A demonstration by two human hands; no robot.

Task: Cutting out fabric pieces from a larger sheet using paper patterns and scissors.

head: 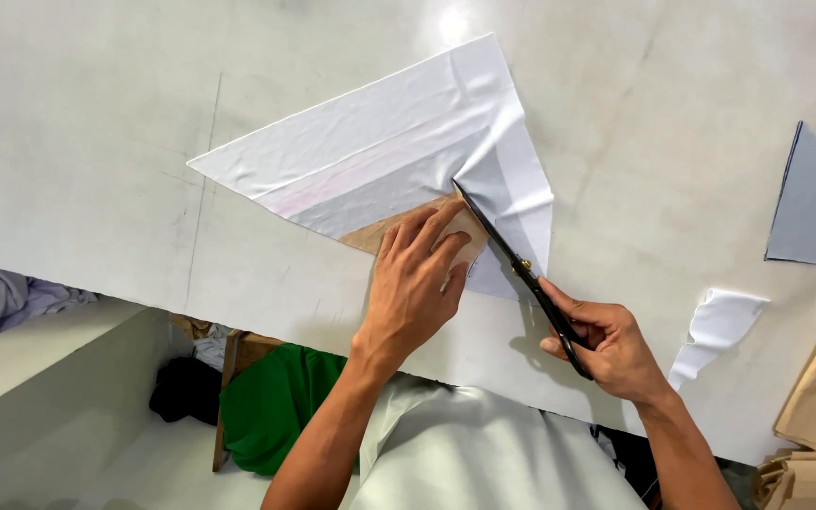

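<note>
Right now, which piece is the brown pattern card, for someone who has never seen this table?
On the white table, find the big white fabric triangle. At its lower edge the left hand presses a tan card, the only brown piece beside the scissors.

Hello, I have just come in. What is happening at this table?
A person is cutting a white piece of cloth that lies flat on a pale table. The left hand presses a brown cardboard pattern down on the cloth. The right hand holds black scissors, whose blades run along the pattern's edge, with the tip at its upper corner. A grey cut piece of fabric and a white scrap lie to the right.
</note>
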